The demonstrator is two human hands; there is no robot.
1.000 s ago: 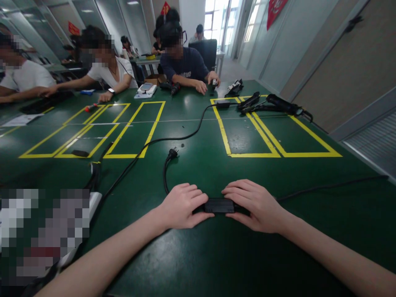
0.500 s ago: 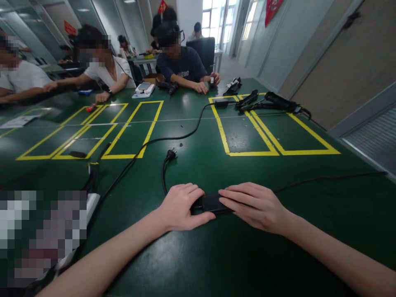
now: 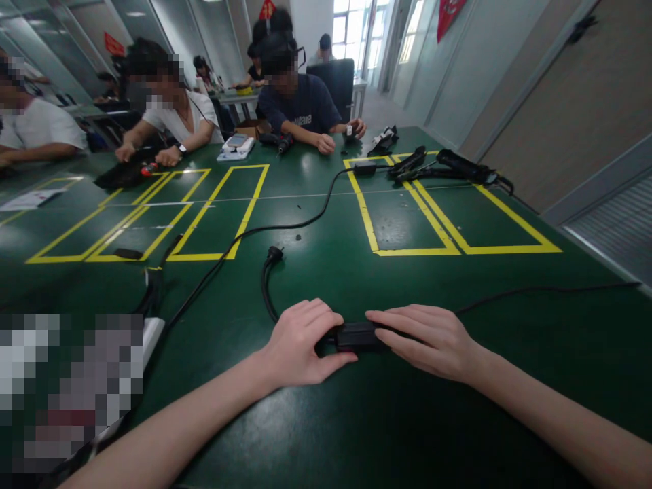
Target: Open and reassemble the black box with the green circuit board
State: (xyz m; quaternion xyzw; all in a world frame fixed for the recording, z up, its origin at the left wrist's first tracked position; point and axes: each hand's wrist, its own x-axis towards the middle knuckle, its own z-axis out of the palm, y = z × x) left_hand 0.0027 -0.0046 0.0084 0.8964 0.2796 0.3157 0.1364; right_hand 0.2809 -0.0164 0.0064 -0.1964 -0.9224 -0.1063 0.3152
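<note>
2 bare hands on 1 small black box, which sits right between them, low over the green table (can't tell if it's actually touching). Left hand has the box's left end grasped, thumb along the near side, fingers on the far side. Right hand has its fingertips laid over the right end, but its thumb is hidden, so I can't tell if it's really gripping or just resting there. Black plug lies just beyond the left hand, a bit to the left, on a cord curving back toward that hand. Another cable runs off rightward from behind the right hand. Farther past the grip, yellow tape marks out rectangles.
</note>
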